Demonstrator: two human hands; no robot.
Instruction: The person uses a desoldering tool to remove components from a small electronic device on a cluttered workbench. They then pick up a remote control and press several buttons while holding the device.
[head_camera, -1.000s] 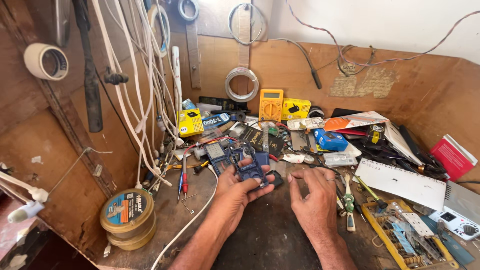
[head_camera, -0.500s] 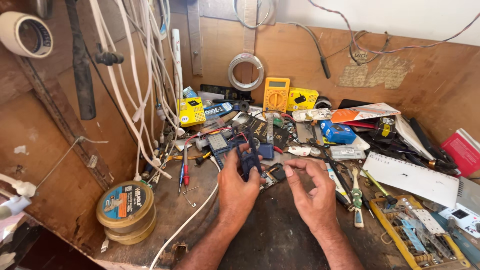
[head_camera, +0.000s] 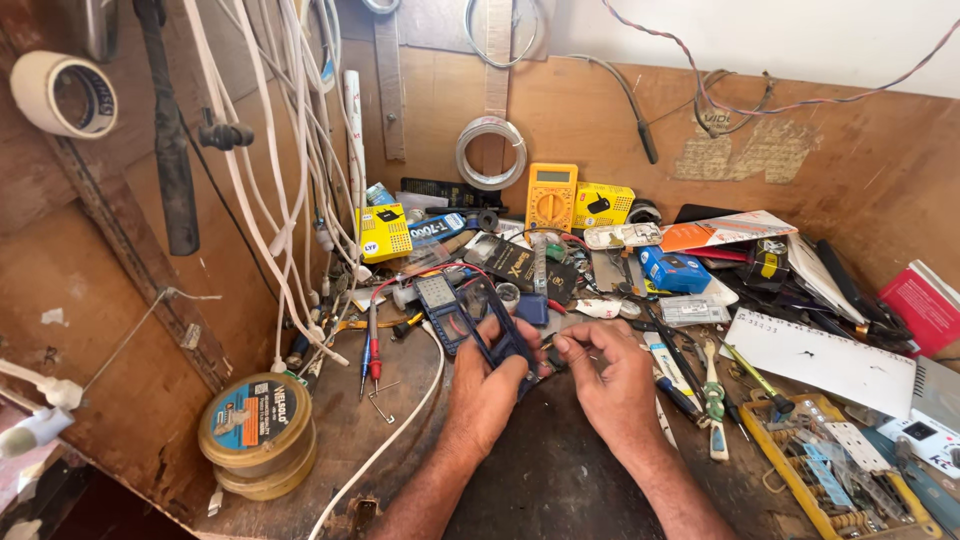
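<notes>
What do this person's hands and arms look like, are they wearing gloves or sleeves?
No gloves: the left hand and the right hand are both bare. The forearms are bare as far as the frame shows, with no sleeve in view. I can make out no watch, ring or bracelet. Fingernails look short.

Two hands (head_camera: 500, 385) (head_camera: 610, 375), one yellow multimeter (head_camera: 551, 196), two stacked solder tins (head_camera: 255, 432), one tape roll (head_camera: 66, 94).

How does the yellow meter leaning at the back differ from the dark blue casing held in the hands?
The yellow meter leans upright against the back board, untouched; the dark blue casing is held by the left hand, with the right hand pinching a small part beside it. The meter looks whole, with a screen and dial; the casing looks like an open frame. Both are small, hand-sized devices.
</notes>
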